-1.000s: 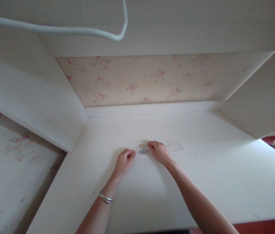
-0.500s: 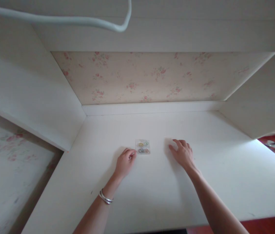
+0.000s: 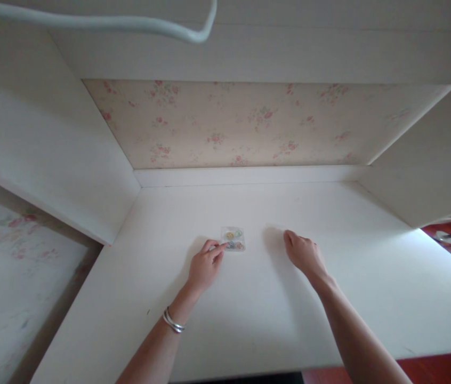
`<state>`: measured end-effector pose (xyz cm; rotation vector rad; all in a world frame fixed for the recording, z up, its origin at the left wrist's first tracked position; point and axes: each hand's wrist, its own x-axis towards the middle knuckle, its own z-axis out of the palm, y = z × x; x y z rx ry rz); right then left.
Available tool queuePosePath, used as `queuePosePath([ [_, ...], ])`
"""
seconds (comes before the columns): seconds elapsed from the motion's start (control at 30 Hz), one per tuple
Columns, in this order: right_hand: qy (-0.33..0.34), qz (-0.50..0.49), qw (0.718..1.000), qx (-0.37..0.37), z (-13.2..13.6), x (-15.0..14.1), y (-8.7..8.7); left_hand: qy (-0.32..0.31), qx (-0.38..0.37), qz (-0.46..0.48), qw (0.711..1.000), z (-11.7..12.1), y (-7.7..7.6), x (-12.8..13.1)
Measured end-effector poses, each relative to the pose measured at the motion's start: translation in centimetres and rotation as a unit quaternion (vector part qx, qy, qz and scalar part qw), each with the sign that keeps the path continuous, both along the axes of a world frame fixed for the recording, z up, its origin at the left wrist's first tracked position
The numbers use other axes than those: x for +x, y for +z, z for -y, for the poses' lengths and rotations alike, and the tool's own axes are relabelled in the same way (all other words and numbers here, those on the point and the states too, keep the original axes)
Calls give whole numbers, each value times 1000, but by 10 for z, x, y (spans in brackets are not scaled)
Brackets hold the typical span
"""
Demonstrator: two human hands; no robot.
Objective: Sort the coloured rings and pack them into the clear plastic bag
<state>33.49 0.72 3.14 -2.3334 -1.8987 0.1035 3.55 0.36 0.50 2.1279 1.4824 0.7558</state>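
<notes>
A person's left hand [image 3: 205, 262] works at the near left corner of a clear box [image 3: 233, 239], forefinger stretched out to its edge and the other fingers bent beneath; whether this grip pinches anything cannot be told. To the right of the box, a short way apart from it, the right hand [image 3: 304, 257] hangs over its own shadow with its fingers curled in and pressed together, and what, if anything, lies inside that grip is hidden from view. The box lies flat between the two hands, its small contents sorted by colour: a yellow cluster [image 3: 230, 234] in its far left part, a greenish cluster [image 3: 238, 233] in its far right, a bluish-grey cluster [image 3: 231, 245] in its near left and a reddish cluster [image 3: 239, 246] in its near right. Under the box spreads a white desk [image 3: 257, 309]. Nearer the wearer than the box and to its left, silver bangles [image 3: 173, 321] circle the left wrist. Beyond the box, floral wallpaper [image 3: 225, 125] fills a wide recess, flanked by a left panel [image 3: 57, 112] and a right panel [image 3: 425, 160], both white. High above and left of the box runs a pale cord [image 3: 129, 23].
</notes>
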Motion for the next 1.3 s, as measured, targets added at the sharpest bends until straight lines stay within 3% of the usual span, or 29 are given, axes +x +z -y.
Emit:
queuePosePath([
  [0.13, -37, -92, 987, 123, 0, -13, 10, -4, 8, 0, 1000, 1, 4, 0],
  [0.27, -13, -250, 939, 234, 0, -36, 11, -13, 4, -4, 1000, 2, 6, 0],
  [0.37, -56, -398, 889, 217, 0, -58, 4, -21, 0, 5, 1000, 2, 6, 0],
  [0.5, -107, -586, 785, 170, 2, -85, -7, -32, -5, 23, 999, 3, 6, 1],
  [0.57, -104, -620, 763, 149, 2, -95, -12, -20, -18, 42, 999, 2, 6, 1],
  [0.67, -103, -618, 770, 122, 0, -105, -18, 10, -33, 91, 995, 0, 6, 2],
  [0.83, -98, -563, 810, 129, -6, -115, -27, 37, -57, 105, 992, -5, 4, 11],
  [1.07, -112, -525, 830, 150, -17, -122, -41, 22, -43, 124, 991, -13, -4, 20],
  [1.3, -64, -440, 885, 135, -22, -121, -49, 13, -52, 119, 991, -14, -8, 16],
])
